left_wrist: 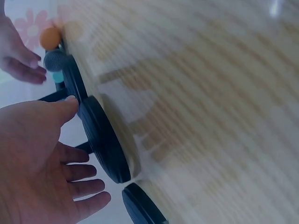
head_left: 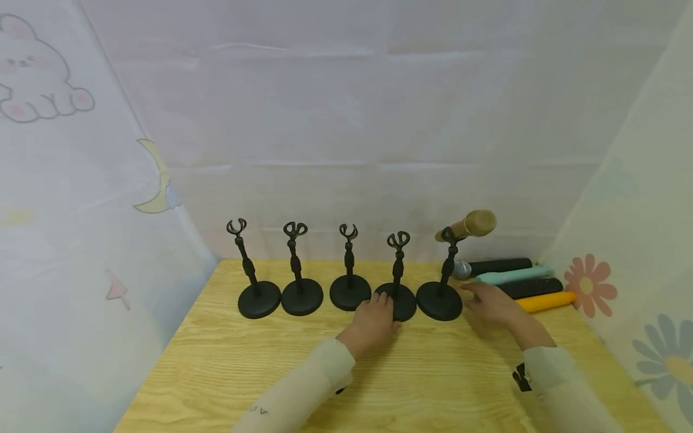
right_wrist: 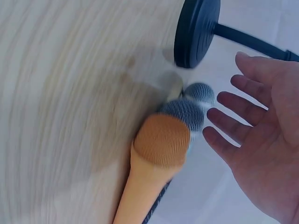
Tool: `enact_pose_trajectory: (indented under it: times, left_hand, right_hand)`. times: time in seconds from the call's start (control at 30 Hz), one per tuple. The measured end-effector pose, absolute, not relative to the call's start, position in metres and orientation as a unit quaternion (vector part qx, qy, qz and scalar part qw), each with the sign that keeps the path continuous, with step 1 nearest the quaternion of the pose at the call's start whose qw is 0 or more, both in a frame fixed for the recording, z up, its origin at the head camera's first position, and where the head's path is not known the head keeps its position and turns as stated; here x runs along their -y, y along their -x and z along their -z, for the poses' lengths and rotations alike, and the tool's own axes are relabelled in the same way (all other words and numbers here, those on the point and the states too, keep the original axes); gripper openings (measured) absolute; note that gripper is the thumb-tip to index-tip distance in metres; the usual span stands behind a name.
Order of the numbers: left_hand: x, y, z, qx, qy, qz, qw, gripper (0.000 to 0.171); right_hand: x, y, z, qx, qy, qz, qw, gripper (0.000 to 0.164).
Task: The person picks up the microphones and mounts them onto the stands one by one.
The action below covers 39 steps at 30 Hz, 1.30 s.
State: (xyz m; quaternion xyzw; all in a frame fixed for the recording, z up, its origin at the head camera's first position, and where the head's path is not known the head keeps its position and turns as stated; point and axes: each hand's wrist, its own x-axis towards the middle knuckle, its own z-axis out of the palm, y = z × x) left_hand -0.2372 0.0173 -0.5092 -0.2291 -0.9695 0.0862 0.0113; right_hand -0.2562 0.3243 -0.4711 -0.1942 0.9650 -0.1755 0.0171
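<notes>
Left hand (head_left: 373, 319): my fingers were apart at the fourth-from-left microphone stand (head_left: 397, 272) | right hand (head_left: 491, 305): fingers also apart, left of the orange microphone (head_left: 548, 301)

ur wood-grain table (head_left: 216, 373) has a creased pale backdrop (head_left: 346, 120) behind, w/ bear print (head_left: 38, 78) & yellow moon (head_left: 163, 179) on ur L, red flower (head_left: 587, 285) + bluish flower (head_left: 679, 368) R.

Wide front, crowded back.
The table (head_left: 216, 367) offers a broad lane before five stands (head_left: 350, 294); their bases (head_left: 260, 300) sit close together, but room opens between the posts (head_left: 296, 266). Cloth (head_left: 346, 120) bars the rear. The gold mic (head_left: 479, 223) juts rightward over four mics (head_left: 547, 302), perhaps touching where the right hand (head_left: 491, 307) hides them; the left hand (head_left: 373, 320) blocks the fourth base's front.
</notes>
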Motion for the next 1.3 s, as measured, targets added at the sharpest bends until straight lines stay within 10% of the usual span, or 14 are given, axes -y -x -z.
enact_pose_trajectory:
  times: [0.67, 1.3]
  left_hand:
    - [-0.014, 0.262, 0.509, 0.980, 0.196, -0.010, -0.044, 0.078]
    - [-0.017, 0.269, 0.513, 0.980, 0.191, -0.017, -0.049, 0.084]
  right_hand:
    - [-0.404, 0.238, 0.465, -0.979, 0.168, 0.112, 0.018, 0.070]
    - [-0.439, 0.245, 0.492, -0.981, 0.171, 0.079, -0.054, 0.049]
